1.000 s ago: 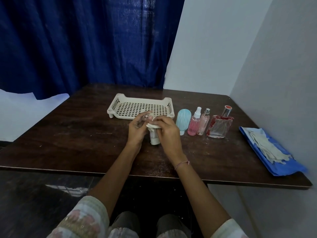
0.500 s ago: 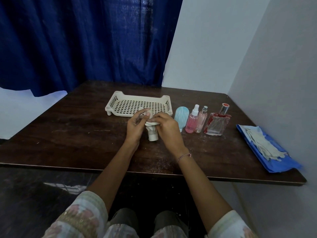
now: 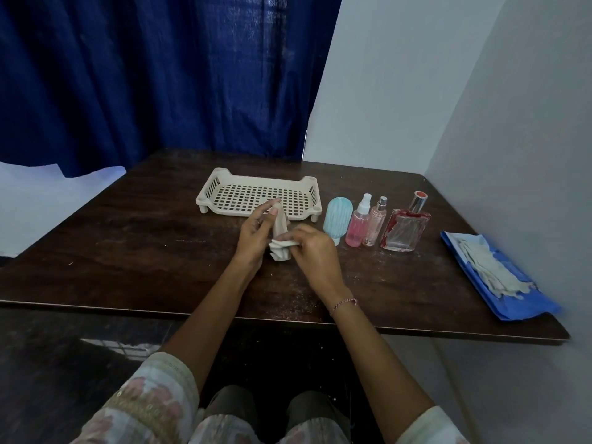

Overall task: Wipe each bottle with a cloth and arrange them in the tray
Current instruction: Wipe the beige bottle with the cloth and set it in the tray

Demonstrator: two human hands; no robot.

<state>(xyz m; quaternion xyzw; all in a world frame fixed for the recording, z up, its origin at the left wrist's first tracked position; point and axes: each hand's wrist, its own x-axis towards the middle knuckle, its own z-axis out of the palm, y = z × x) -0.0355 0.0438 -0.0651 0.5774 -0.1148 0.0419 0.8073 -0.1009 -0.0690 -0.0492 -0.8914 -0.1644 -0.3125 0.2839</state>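
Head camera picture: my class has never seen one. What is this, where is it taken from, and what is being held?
No machine: a person works with bare hands, filmed by a camera worn on the head, looking down. The left hand holds a beige bottle; the right hand grips a cloth around its lower part. On the table stands a tray; right of it, a blue bottle, a pink spray bottle, a paler spray bottle and a square glass bottle. A blue sheet lies far right.

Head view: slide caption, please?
Left hand holds a beige bottle; right hand presses a white cloth around its lower end.
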